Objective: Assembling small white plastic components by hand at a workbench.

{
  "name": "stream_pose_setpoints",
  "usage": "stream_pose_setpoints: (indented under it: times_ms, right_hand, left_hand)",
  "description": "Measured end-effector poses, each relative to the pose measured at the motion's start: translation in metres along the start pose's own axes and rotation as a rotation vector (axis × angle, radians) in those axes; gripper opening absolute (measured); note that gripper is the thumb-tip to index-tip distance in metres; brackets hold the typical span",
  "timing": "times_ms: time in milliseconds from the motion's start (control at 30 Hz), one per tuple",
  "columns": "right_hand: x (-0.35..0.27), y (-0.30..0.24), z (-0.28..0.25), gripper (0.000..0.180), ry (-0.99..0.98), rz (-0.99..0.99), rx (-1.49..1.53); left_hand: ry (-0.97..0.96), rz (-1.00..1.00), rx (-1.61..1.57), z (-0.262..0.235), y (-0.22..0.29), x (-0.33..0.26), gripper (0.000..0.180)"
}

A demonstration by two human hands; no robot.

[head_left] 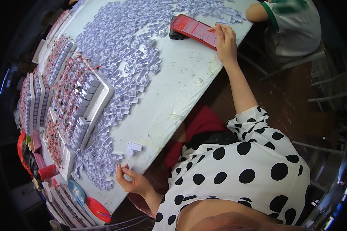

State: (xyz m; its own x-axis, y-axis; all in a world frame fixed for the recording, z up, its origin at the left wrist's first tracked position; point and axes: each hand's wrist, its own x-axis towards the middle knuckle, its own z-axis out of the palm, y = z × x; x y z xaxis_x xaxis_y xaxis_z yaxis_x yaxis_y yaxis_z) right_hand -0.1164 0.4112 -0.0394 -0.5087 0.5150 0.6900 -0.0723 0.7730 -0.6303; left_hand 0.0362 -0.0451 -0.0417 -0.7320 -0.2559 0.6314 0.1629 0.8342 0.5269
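My left hand (137, 184) rests at the table's near edge, its fingers loosely curled, thumb and index slightly apart; I see nothing held in it. Just beyond its fingertips lies a single pale plastic housing (134, 148), apart from the heap of similar pale plastic housings (123, 57). My right hand (226, 43) is at the right end of a phone (194, 30) in a red case. Its fingers are stretched out, with one digit over the lit pink screen. The phone leans on a small black object (176, 34).
White foam trays (100, 98) along the left hold rows of pale pieces with red wires. A red dish (98, 210), a blue dish (76, 192) and a red cylinder (48, 172) stand at lower left. Another person's elbow (257, 13) rests at the far right table edge, beside a stool (304, 57).
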Motion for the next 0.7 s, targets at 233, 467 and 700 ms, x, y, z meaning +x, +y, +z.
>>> stream_pose_setpoints:
  times_ms: [233, 467, 700]
  right_hand:
    - [-0.001, 0.008, 0.000, 0.040, -0.027, 0.021, 0.018]
    - [0.001, 0.003, -0.002, 0.051, -0.105, 0.042, 0.032]
    - [0.003, 0.003, -0.001, 0.053, -0.127, 0.045, -0.049]
  left_hand:
    - [-0.022, 0.015, -0.011, -0.001, -0.004, 0.000, 0.019]
    - [0.005, 0.047, -0.002, -0.001, -0.006, 0.004, 0.020]
    - [0.016, 0.080, -0.012, -0.001, -0.008, 0.003, 0.020]
